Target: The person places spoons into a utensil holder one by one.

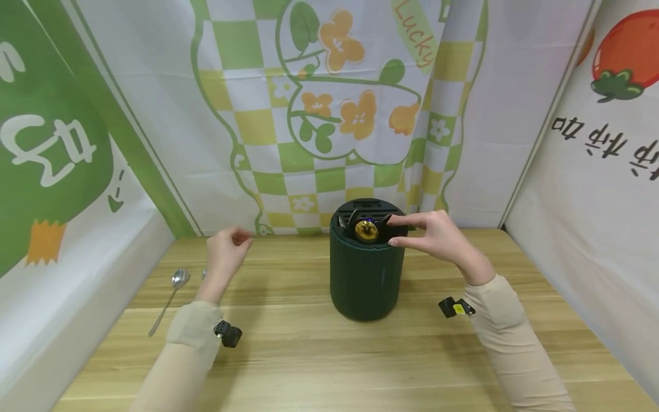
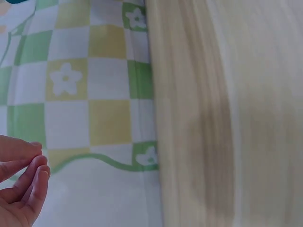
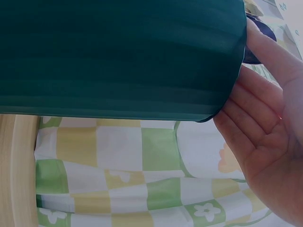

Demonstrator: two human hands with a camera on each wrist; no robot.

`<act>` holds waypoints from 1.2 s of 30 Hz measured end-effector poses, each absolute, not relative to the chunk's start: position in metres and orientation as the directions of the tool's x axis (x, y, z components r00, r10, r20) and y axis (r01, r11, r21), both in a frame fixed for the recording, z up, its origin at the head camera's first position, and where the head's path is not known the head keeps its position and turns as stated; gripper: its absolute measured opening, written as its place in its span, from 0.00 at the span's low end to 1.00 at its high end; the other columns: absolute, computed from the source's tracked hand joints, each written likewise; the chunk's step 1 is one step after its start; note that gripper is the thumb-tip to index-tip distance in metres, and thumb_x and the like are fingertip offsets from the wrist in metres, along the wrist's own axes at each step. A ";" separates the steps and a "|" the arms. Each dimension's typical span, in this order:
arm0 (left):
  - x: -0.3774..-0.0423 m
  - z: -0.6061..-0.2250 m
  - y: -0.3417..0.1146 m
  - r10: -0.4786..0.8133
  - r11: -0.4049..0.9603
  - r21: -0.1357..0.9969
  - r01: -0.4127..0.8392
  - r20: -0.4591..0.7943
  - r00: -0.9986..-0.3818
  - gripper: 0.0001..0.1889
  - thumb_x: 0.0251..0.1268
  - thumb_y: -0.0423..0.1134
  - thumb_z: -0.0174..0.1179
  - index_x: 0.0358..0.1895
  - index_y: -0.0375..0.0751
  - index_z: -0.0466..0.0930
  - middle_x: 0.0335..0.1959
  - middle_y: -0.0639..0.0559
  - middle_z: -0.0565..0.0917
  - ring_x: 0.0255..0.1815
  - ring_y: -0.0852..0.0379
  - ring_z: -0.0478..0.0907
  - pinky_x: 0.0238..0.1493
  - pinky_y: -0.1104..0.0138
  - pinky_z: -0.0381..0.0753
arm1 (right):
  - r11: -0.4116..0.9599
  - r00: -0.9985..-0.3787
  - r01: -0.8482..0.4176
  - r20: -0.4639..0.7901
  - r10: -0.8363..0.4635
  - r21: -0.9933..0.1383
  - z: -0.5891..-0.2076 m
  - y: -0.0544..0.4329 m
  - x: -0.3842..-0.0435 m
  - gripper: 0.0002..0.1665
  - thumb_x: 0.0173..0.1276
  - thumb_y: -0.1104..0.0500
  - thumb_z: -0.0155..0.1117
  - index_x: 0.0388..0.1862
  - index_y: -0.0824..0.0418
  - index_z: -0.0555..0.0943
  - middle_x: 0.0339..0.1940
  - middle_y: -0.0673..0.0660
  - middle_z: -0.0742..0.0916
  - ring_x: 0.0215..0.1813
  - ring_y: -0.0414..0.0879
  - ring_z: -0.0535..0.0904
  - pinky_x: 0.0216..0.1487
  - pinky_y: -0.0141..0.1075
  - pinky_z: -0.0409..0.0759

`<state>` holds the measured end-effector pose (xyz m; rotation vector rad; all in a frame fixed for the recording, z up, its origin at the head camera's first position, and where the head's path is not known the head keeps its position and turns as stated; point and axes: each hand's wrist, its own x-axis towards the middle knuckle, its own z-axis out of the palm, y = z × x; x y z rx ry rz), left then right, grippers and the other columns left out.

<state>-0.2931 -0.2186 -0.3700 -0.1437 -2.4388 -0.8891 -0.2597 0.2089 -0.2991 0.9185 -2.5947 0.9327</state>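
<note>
A dark green ribbed utensil holder (image 1: 365, 280) with a slotted top stands upright on the wooden table. From its opening poke several dark utensils and a shiny round gold-and-black piece (image 1: 366, 230). My right hand (image 1: 437, 234) is at the right side of the opening, thumb by the front rim and straight fingers over the top beside a black tip. In the right wrist view its fingers (image 3: 248, 109) lie along the holder's rim. Left of the holder, my left hand (image 1: 225, 257) hovers above the table, fingers loosely bent, fingertips together, with nothing visible between them.
A metal spoon (image 1: 179, 278) lies on the table (image 1: 309, 355) at the left. A small shiny piece (image 1: 204, 273) shows beside my left wrist, mostly hidden. Behind the table hangs a checkered curtain (image 1: 288, 160); printed cloth walls stand on both sides.
</note>
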 end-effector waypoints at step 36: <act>-0.277 -0.415 -0.309 -0.186 0.865 0.481 -0.141 0.047 -0.981 0.12 0.60 0.35 0.56 0.21 0.32 0.75 0.18 0.44 0.77 0.21 0.51 0.71 0.21 0.64 0.71 | 0.611 -0.769 -0.638 0.416 -0.485 -0.469 -0.299 0.208 -0.259 0.24 0.58 0.45 0.69 0.54 0.51 0.83 0.55 0.53 0.84 0.11 0.35 0.55 0.51 0.45 0.77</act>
